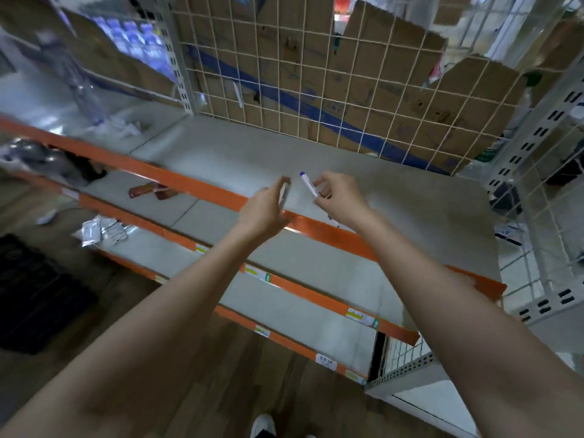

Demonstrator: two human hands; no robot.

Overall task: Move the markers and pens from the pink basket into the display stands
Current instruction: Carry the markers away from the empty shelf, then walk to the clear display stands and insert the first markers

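Left forearm (151, 327) enters at 7 o'clock, right forearm (458, 305) at 5 o'clock. Both are bare from frame edge to left hand (265, 210) and right hand (339, 200). One white shoe (263, 423) shows at 6 o'clock, with a dark trouser hem (264, 434) touching it.

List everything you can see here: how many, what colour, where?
marker: one, white with blue cap, in the right hand
small object: one, greyish, blurred, in the left hand
shelves: at least three, grey with orange edges, centre
wire grid: white, behind the shelves
cardboard boxes: several, brown, behind the wire grid
packets: a few, red-brown, second shelf, left
left hand: one, holds the small object
right hand: one, pinches the marker
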